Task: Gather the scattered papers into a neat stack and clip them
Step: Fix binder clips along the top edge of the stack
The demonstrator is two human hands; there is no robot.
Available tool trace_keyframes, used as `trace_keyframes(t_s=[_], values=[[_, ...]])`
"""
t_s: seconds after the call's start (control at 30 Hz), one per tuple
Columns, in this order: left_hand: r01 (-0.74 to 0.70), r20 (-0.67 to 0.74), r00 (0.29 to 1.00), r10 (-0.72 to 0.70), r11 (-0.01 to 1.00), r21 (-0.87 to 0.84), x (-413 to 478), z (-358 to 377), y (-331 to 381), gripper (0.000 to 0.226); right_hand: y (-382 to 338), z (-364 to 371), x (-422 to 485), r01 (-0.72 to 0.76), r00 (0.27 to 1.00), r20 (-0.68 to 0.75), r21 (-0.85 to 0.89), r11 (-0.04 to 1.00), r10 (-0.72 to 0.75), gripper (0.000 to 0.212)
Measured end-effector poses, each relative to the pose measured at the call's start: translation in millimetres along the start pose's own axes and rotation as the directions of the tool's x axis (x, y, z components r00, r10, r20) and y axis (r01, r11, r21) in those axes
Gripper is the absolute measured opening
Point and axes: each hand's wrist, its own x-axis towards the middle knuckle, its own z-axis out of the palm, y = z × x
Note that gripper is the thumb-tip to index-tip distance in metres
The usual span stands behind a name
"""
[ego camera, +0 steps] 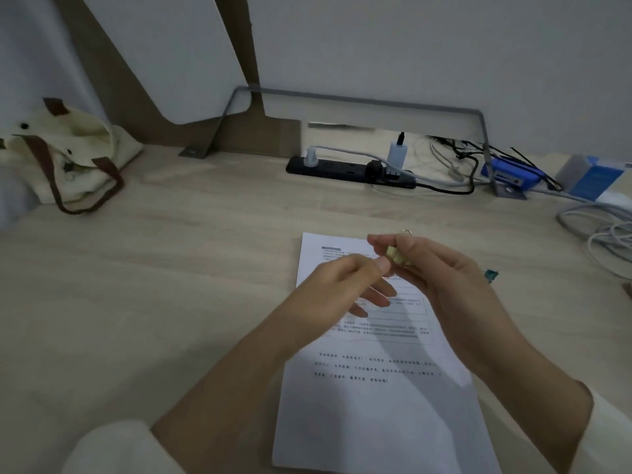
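Light wood desk point(171, 268), nothing fancy. The papers point(376, 405) sit stacked near the front, with a cream tote bag point(68, 159) slumped far left. There's a black power strip point(342, 172) along the back, and a blue box point(513, 174) and coiled grey cables point(602, 230) far right.

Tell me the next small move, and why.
Probably squeeze the clip open and lower it onto the top edge of the papers: they look squared on the desk, unclipped, and the right hand pinches the clip just above that edge, left hand beside it.
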Motion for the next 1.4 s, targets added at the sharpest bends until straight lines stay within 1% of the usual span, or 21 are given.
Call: trace_keyframes(t_s=[0.07, 0.13, 0.27, 0.37, 0.5, 0.6, 0.67, 0.7, 0.73, 0.8, 0.87, 0.97, 1.03, 1.1, 1.23, 1.4], values=[[-0.067, -0.036, 0.997, 0.064, 0.994, -0.083, 0, -1, 1, 0.024, -1, 8, -2, -0.011, 1.000, 0.025, -0.032, 0.999, 0.012, 0.027], [-0.128, -0.062, 0.991, 0.123, 0.988, -0.091, 1, -4, -3, 0.020, -1, 11, -2, -0.017, 0.999, 0.049, -0.073, 0.997, 0.021, 0.026], [-0.179, -0.053, 0.982, 0.179, 0.984, 0.010, 5, -11, -13, 0.022, -4, 10, 9, -0.041, 0.996, 0.067, -0.131, 0.990, 0.050, 0.024], [-0.200, -0.050, 0.977, 0.205, 0.976, 0.089, 12, -19, -18, 0.022, -7, 5, 26, -0.124, 0.981, 0.116, -0.224, 0.967, 0.152, 0.029], [-0.179, -0.049, 0.981, 0.186, 0.976, 0.125, 24, -33, -22, 0.020, -12, -2, 53, -0.191, 0.930, 0.238, -0.342, 0.920, 0.281, 0.040], [-0.154, -0.041, 0.986, 0.164, 0.972, 0.176, 34, -41, -21, 0.019, -12, -4, 71, -0.185, 0.905, 0.301, -0.359, 0.915, 0.301, 0.044], [-0.111, -0.040, 0.992, 0.123, 0.967, 0.230, 40, -48, -22, 0.017, -7, -4, 83, -0.174, 0.900, 0.316, -0.372, 0.912, 0.300, 0.045], [-0.084, -0.066, 0.992, 0.108, 0.953, 0.290, 44, -53, -24, 0.016, -3, -3, 89, -0.183, 0.900, 0.310, -0.369, 0.911, 0.306, 0.047], [-0.055, -0.120, 0.987, 0.108, 0.924, 0.380, 49, -60, -28, 0.014, 2, -2, 94, -0.204, 0.900, 0.297, -0.358, 0.911, 0.318, 0.048], [0.026, -0.250, 0.957, 0.149, 0.811, 0.584, 59, -75, -38, 0.017, 13, 0, 104, -0.260, 0.896, 0.263, -0.343, 0.903, 0.358, 0.045], [0.096, -0.290, 0.941, 0.171, 0.689, 0.718, 71, -85, -48, 0.029, 24, 2, 112, -0.308, 0.886, 0.236, -0.342, 0.888, 0.399, 0.033], [0.121, -0.224, 0.968, 0.113, 0.570, 0.813, 89, -92, -58, 0.053, 39, 2, 118, -0.370, 0.866, 0.214, -0.334, 0.867, 0.452, 0.028], [0.122, -0.177, 0.983, 0.049, 0.542, 0.831, 98, -94, -60, 0.061, 44, 1, 119, -0.390, 0.858, 0.210, -0.326, 0.861, 0.468, 0.027], [0.132, -0.143, 0.989, -0.023, 0.547, 0.827, 105, -97, -61, 0.060, 47, 0, 120, -0.393, 0.858, 0.212, -0.318, 0.863, 0.469, 0.027], [0.112, -0.047, 0.990, -0.134, 0.537, 0.836, 118, -100, -52, 0.046, 51, 1, 121, -0.384, 0.863, 0.210, -0.317, 0.867, 0.459, 0.027], [0.131, 0.032, 0.951, -0.308, 0.494, 0.859, 138, -105, -38, 0.044, 53, 1, 121, -0.386, 0.865, 0.213, -0.296, 0.874, 0.454, 0.024]])
